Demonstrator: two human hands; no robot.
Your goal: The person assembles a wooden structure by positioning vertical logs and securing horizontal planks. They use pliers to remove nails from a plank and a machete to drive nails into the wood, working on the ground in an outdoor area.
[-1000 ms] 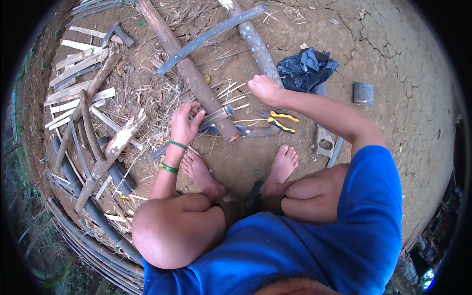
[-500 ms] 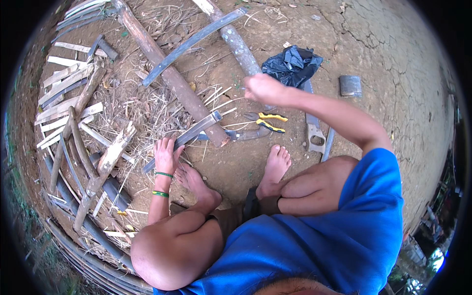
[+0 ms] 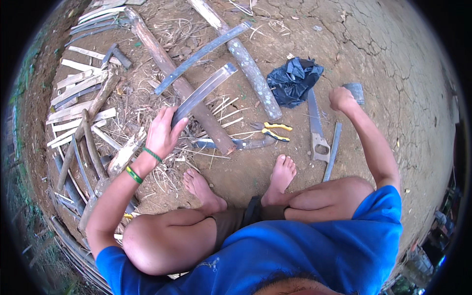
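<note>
Slat [image 3: 205, 93]: aslant above the brown log [image 3: 215, 130]; contact unclear
Left hand [image 3: 164, 129]: clamped on the slat's near end
Right hand [image 3: 341, 98]: well apart from the left; curled like a fist beside the grey block [image 3: 355, 92]; cannot tell if it holds anything
Slat work: apparently positioning; moving it would call for a firm grip, clear of the other slat [image 3: 204, 56]
Bag [image 3: 294, 81]: black, crumpled; contents hidden

Blue short-sleeved shirt [image 3: 305, 250], small pale marking [image 3: 212, 264] on its front, left of centre. Brown shorts [image 3: 229, 228]; legs [image 3: 164, 241] bare below. Left wrist [image 3: 143, 164]: thin green band [image 3: 153, 155]; nearer the elbow, wider green-and-yellow band [image 3: 133, 175]. Feet [image 3: 280, 179] bare.
</note>
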